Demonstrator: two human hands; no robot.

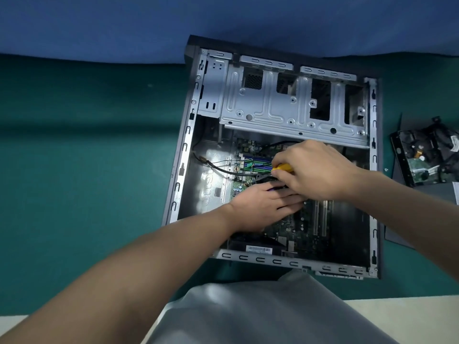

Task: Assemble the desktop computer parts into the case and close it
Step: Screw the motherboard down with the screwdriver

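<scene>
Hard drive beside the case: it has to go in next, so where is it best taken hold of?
The hard drive lies flat on the dark panel, circuit board up, with black cables draped over its far end. Probably best: come down from above and take its bare side edges at the near end, so the grip avoids both the board and the cables.

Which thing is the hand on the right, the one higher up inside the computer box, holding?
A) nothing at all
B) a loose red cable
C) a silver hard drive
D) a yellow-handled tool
D: the right hand curls its fingers round a yellow-handled tool above the green motherboard inside the open grey metal computer case.
</scene>
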